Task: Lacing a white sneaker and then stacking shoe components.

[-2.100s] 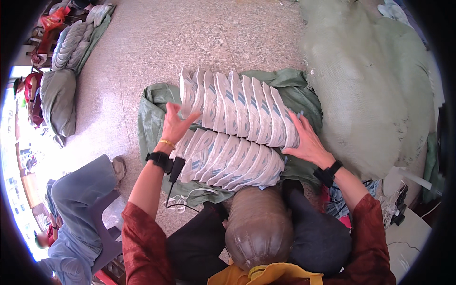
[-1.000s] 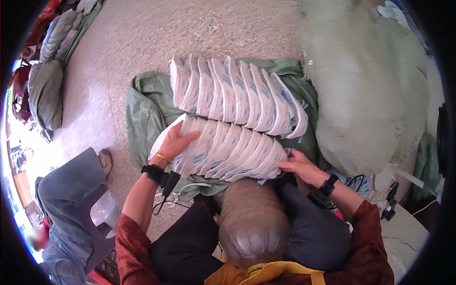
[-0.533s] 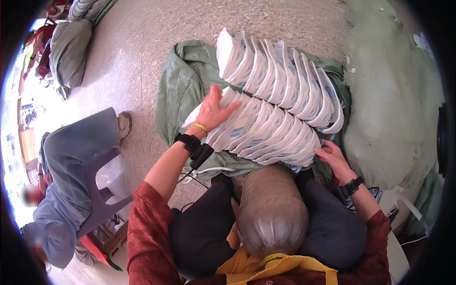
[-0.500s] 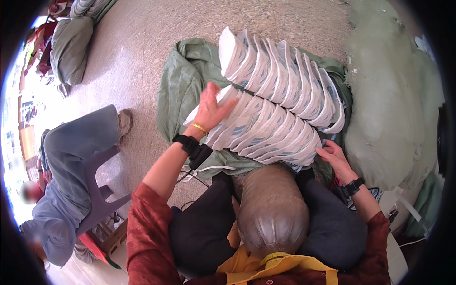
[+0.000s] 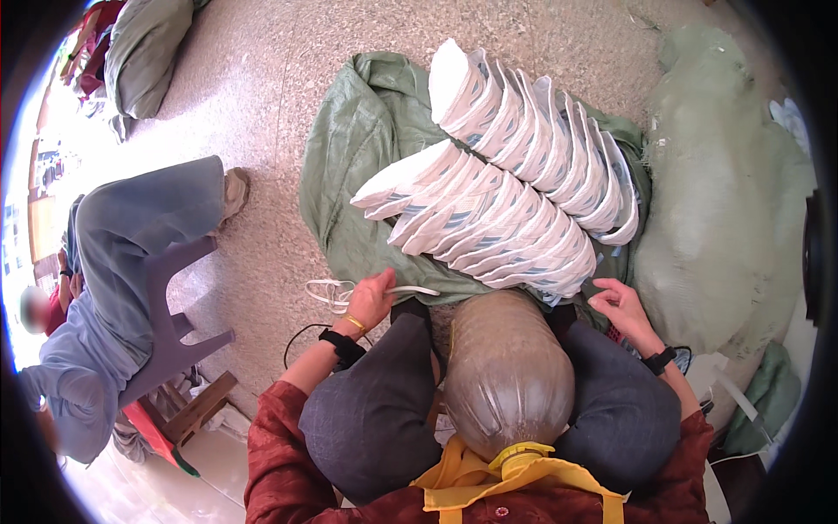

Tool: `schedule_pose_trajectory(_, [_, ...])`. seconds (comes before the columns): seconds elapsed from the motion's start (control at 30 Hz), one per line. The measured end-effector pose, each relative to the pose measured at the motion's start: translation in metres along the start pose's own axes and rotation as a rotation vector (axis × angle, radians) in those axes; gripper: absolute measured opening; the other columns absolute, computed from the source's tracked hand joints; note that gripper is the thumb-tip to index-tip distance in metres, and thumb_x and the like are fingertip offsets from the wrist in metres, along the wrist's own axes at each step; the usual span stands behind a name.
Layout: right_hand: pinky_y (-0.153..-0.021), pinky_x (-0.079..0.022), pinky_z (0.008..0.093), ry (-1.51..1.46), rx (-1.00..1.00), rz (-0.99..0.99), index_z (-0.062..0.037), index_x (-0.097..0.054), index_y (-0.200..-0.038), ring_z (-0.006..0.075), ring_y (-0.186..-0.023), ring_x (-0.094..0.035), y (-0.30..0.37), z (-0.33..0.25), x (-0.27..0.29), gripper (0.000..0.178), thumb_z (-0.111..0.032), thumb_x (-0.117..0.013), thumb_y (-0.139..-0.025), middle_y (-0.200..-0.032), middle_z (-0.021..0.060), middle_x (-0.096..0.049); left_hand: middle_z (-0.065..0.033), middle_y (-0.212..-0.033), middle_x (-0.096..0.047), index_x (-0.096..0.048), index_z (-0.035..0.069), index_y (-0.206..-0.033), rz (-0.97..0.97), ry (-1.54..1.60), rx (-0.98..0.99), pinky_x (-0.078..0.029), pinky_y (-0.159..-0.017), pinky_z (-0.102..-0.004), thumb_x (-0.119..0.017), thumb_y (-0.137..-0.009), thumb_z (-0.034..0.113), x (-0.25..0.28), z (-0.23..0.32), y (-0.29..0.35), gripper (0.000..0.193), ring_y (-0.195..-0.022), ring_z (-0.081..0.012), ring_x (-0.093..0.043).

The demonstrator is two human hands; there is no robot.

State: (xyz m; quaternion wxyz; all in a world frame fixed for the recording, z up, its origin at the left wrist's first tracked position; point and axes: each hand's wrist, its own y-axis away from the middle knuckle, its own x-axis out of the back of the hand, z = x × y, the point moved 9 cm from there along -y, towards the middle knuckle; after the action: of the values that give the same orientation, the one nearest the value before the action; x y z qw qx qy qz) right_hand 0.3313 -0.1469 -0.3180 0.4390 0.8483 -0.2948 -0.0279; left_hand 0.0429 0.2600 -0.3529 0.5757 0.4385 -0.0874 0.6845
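Two rows of nested white woven pieces with light blue markings, a far row (image 5: 541,131) and a near row (image 5: 489,218), lie on a green woven sack (image 5: 345,166). My left hand (image 5: 371,299) is at the sack's near edge with fingers curled, over a white cord (image 5: 415,289). Whether the cord is in its grip is hidden. At the right end of the near row, my right hand (image 5: 624,310) is open, thumb and forefinger apart, holding nothing. Small light blue ends (image 5: 552,298) show under that row.
A large translucent plastic bottle (image 5: 511,375) with a yellow neck stands between my legs. Big stuffed green sacks (image 5: 716,192) line the right. To the left, a person in blue (image 5: 148,210) sits on a purple plastic stool (image 5: 161,306), near a wooden frame (image 5: 201,406).
My left hand has left the near row's left end and come down toward me to the cord. My right hand has drawn slightly away from the row. The view has shifted a little.
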Motion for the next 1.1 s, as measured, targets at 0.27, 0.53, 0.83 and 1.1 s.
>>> schedule_pose_trajectory(0.27, [-0.082,-0.054,0.0275,0.080,0.210,0.018,0.0006,-0.063,-0.129,0.0104,-0.092,-0.066,0.011,-0.110,0.017,0.040,-0.010,-0.073,-0.092,-0.098,0.0071,-0.073,-0.0055,-0.067,-0.062,-0.061,0.000,-0.088,0.056,0.334,0.059,-0.047,-0.057,-0.0311,-0.076,-0.092,0.014,0.056,0.056,-0.013,0.021,-0.059,-0.0114,-0.057])
schedule_pose_trajectory(0.53, [-0.082,-0.057,0.0281,0.317,0.579,-0.333,0.0007,-0.066,-0.125,0.0122,-0.094,-0.068,0.019,-0.285,-0.080,0.040,-0.009,-0.076,-0.088,-0.111,0.0073,-0.072,0.0000,-0.070,-0.061,-0.061,0.000,-0.087,0.069,0.304,-0.138,-0.046,-0.059,-0.0248,-0.071,-0.097,0.013,0.151,0.164,-0.023,0.019,-0.062,-0.0047,-0.054])
schedule_pose_trajectory(0.83, [-0.070,-0.055,0.0260,0.314,0.671,-0.478,-0.0019,-0.065,-0.125,0.0100,-0.079,-0.066,0.034,-0.309,-0.131,0.045,-0.012,-0.081,-0.085,-0.106,0.0058,-0.070,-0.0027,-0.067,-0.059,-0.061,0.000,-0.086,0.108,0.459,-0.264,-0.045,-0.058,-0.0279,-0.072,-0.094,0.010,0.185,0.230,-0.008,0.017,-0.060,-0.0082,-0.051])
schedule_pose_trajectory(1.1, [-0.065,-0.051,0.0254,0.214,0.773,-0.311,-0.0046,-0.067,-0.124,0.0081,-0.072,-0.061,0.032,-0.312,-0.131,0.041,-0.015,-0.081,-0.088,-0.086,0.0019,-0.065,-0.0023,-0.070,-0.058,-0.060,0.001,-0.086,0.031,0.448,-0.269,-0.045,-0.060,-0.0266,-0.072,-0.095,0.012,0.187,0.241,0.008,0.019,-0.063,-0.0069,-0.050])
